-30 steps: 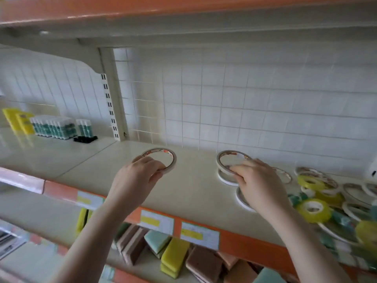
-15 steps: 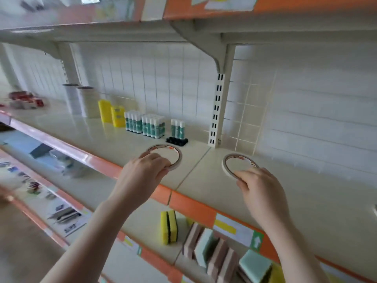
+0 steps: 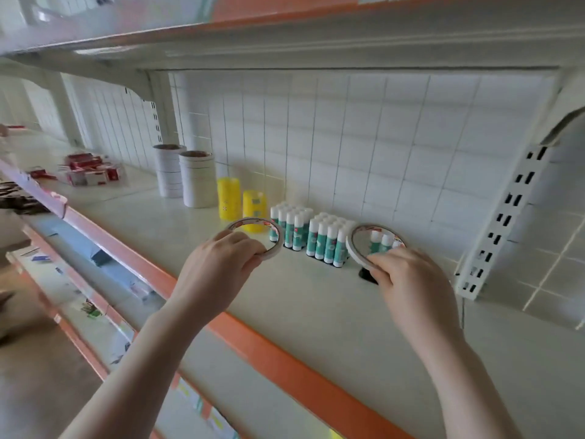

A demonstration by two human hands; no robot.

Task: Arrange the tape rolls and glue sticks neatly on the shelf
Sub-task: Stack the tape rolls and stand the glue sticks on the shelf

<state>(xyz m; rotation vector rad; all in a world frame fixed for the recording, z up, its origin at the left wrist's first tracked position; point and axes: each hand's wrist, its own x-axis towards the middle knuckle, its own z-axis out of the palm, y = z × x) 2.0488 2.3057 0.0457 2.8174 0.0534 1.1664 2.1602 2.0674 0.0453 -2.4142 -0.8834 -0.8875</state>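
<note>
Two tape rolls [image 3: 253, 237] [image 3: 373, 245], one pinched in each grip; the white tape stacks [image 3: 196, 179] lie toward ten o'clock, probably nearer the left hand [image 3: 218, 267] than the right hand [image 3: 411, 286].

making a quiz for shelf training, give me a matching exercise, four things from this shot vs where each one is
Things:
1. left hand
2. glue sticks
3. white stacks
4. red boxes

Places:
A. far left on the shelf
B. left of the yellow rolls
C. upright by the back wall, between the two held rolls
D. holding a tape roll above the shelf

Pairs: 1-D, 2-C, 3-B, 4-A
</note>
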